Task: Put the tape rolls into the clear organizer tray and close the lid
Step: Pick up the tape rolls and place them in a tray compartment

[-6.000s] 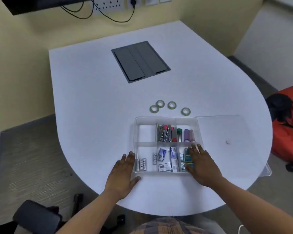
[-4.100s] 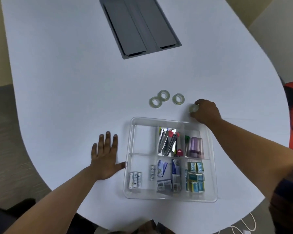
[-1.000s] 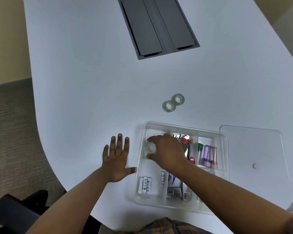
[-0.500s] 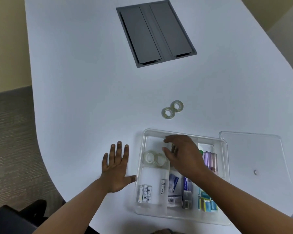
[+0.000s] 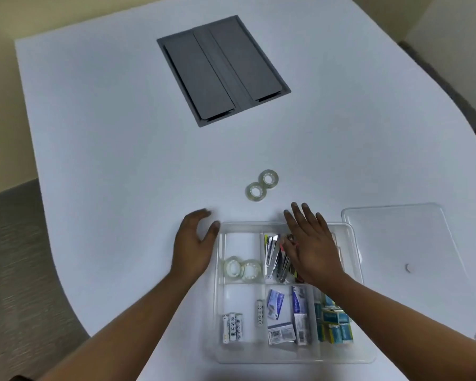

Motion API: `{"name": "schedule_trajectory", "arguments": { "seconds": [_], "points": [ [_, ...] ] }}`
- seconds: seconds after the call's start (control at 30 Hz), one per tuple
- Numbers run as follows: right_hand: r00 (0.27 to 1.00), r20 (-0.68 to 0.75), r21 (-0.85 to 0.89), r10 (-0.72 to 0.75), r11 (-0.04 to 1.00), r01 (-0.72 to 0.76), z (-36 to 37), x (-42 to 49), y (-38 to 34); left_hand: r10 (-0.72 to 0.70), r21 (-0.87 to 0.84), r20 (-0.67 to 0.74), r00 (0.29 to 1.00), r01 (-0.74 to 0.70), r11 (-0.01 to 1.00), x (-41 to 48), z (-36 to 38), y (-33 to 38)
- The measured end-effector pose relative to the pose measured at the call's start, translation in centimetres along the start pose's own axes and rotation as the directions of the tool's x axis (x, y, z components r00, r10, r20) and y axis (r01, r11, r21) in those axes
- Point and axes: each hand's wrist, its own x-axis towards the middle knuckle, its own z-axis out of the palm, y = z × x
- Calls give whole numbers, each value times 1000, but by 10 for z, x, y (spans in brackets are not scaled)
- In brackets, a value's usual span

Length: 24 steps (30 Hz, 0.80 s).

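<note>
Right hand (image 5: 312,251) flat over the tray (image 5: 286,358) (grip wide, empty); left hand (image 5: 194,244) open beside it.

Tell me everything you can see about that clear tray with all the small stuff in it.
The tray is a shallow box of clear plastic with rounded corners, lying flat and open near the table's front edge. Clear walls split it into compartments. The far left one holds two tape rolls; others hold metal clips, batteries and small packets. The left hand touches its far left corner; the right hand hovers over its far side. Its lid lies beside it to the right.
</note>
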Motion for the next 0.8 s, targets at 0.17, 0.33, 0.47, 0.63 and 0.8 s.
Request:
{"name": "schedule_trajectory", "arguments": {
  "seconds": [0.17,0.33,0.47,0.63,0.8],
  "points": [
    [999,-32,22,-21,1000,22,4,-1,3,79,222,165,983,-115,968,50,36,47],
    [998,-49,41,-42,998,44,7,-1,8,40,436,207,978,-128,891,75,72,65],
    [998,-47,54,-32,998,35,10,-1,10,32,562,232,972,-161,811,89,91,70],
    [999,-39,63,-30,997,33,11,0,12,-9,704,272,962,-193,683,100,103,68],
    [998,-48,89,-27,996,31,9,1,11,-16,735,276,961,-200,648,107,106,63]
  ]
}}
